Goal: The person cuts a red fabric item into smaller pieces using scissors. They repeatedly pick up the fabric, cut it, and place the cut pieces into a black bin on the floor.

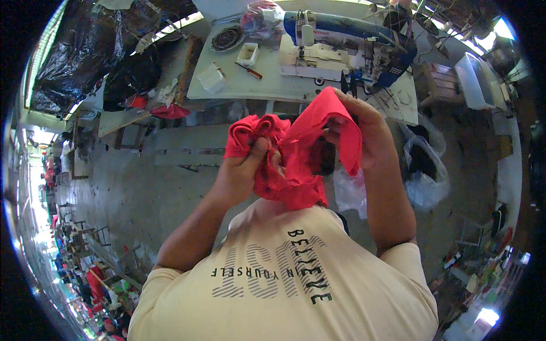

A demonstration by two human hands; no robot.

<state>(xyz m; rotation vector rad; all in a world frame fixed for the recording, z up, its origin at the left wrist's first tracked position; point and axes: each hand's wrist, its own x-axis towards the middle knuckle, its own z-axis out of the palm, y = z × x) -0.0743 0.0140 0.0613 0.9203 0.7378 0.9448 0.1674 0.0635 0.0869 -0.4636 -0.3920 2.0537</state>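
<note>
Both my hands hold red fabric up in front of my chest, short of the sewing table. My left hand is closed around a bunched, folded part of it, with the thumb on top. Over my right hand drapes another part; the fingers curl in behind the cloth and grip its edge, partly hidden. Between the hands the fabric sags in loose folds. Whether it is one piece or several I cannot tell.
Beyond my hands stands a white table with a sewing machine, a screwdriver, a small white box and a dark round dish. Clear plastic bags lie on the right. More red cloth lies on the left.
</note>
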